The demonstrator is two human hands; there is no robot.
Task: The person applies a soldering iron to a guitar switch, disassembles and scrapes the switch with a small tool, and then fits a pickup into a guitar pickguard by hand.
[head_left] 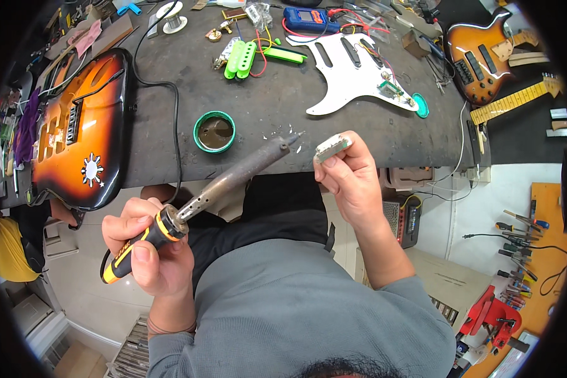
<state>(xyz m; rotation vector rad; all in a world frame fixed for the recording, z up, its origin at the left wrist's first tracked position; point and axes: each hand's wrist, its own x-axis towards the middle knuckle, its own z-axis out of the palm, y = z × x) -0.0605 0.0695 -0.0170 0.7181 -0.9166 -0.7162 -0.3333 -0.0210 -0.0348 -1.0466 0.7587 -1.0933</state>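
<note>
My left hand (146, 247) grips the orange-and-black handle of a soldering iron (233, 174). Its long dark barrel slants up to the right, and its tip sits just left of a small silvery rectangular pickup (332, 147). My right hand (353, 179) pinches that pickup between thumb and fingers at the front edge of the dark workbench (264, 113). The iron's tip and the pickup are close; whether they touch is unclear. A black cord runs from the iron's handle up over the bench.
A round green tin (214, 132) stands behind the iron. A sunburst guitar body (79, 132) lies at left, a white pickguard (353, 72) with wiring and green pickups (240, 60) at the back. A blue meter (309, 19) and another sunburst guitar (482, 57) are farther right.
</note>
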